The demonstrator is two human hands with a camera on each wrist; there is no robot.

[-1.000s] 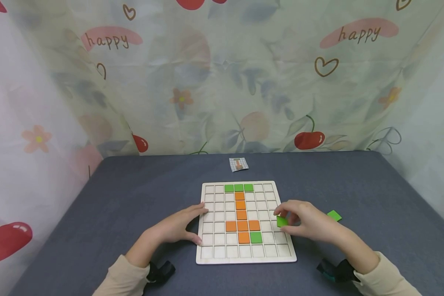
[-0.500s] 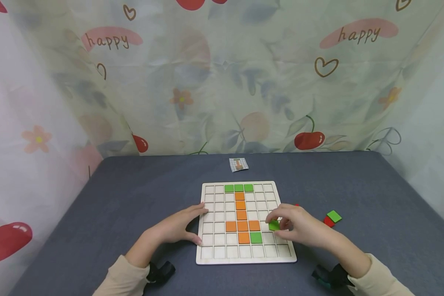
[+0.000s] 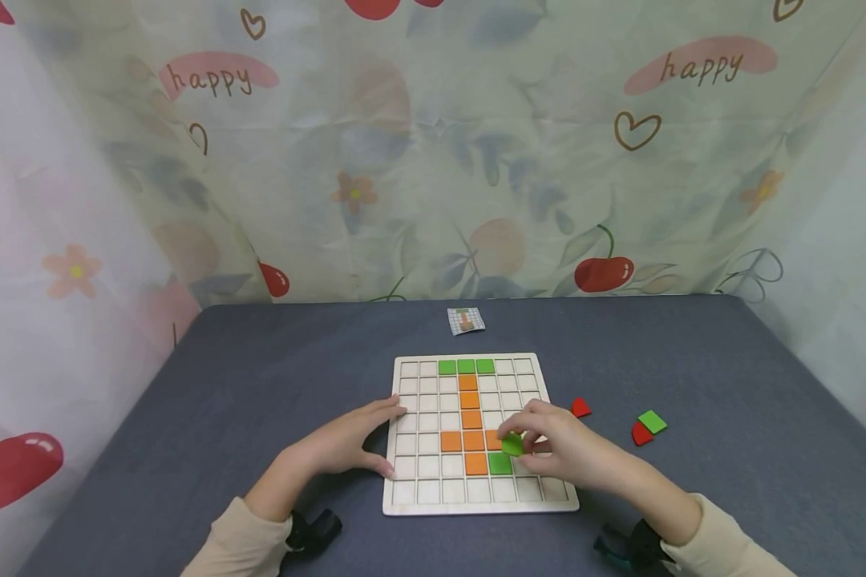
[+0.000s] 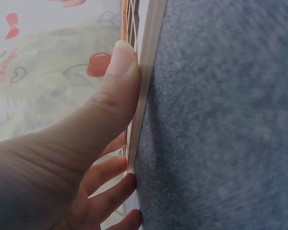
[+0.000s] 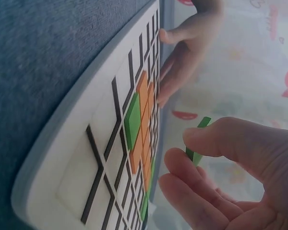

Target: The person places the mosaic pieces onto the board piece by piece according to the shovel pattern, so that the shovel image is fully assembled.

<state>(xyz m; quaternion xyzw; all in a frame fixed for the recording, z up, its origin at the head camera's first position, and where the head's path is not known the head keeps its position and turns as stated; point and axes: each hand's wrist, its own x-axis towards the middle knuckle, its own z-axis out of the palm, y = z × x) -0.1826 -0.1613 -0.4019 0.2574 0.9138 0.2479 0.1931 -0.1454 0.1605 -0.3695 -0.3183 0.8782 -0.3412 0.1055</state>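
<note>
A white grid board (image 3: 422, 490) lies on the table with orange tiles (image 3: 469, 401) in a column and a short crossing row. Green tiles (image 3: 465, 366) fill part of its top row, and one green tile (image 3: 500, 464) sits beside the lowest orange one. My right hand (image 3: 563, 449) pinches another green tile (image 3: 512, 444) between thumb and fingers, above the board's right half. In the right wrist view that green tile (image 5: 199, 143) is apart from the board. My left hand (image 3: 350, 439) rests at the board's left edge, its thumb (image 4: 121, 67) on the rim and its fingers extended.
To the right of the board lie two red pieces, one red piece (image 3: 580, 408) near its edge and another red piece (image 3: 641, 434) touching a loose green tile (image 3: 653, 421). A small printed card (image 3: 466, 320) lies behind the board. A patterned curtain (image 3: 433, 160) hangs beyond the table.
My right hand has carried the green tile leftward over the board, from its right edge toward the orange crossing row. Red pieces at the right have come into sight. My left hand stays put.
</note>
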